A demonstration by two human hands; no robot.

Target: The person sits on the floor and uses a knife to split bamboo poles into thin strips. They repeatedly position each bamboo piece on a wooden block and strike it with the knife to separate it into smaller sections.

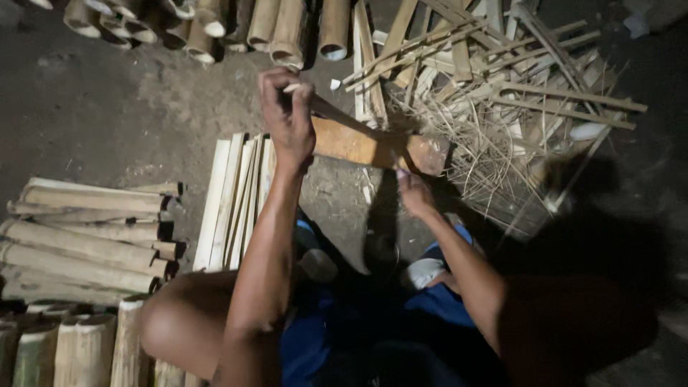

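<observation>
Head view, left hand at upper centre was closed tight around a tool handle, right hand pinched shut on a bamboo slat, slat at frame centre, long axis running left to right, tilting slightly downward rightwards, split strips lay below-left.

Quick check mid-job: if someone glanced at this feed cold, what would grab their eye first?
First, the raised left hand at centre, gripping a tool handle above a flat wooden block, with the right hand just below it. Next, the tangle of bamboo offcuts at upper right, and the pale split slats lying left of the arm.
</observation>
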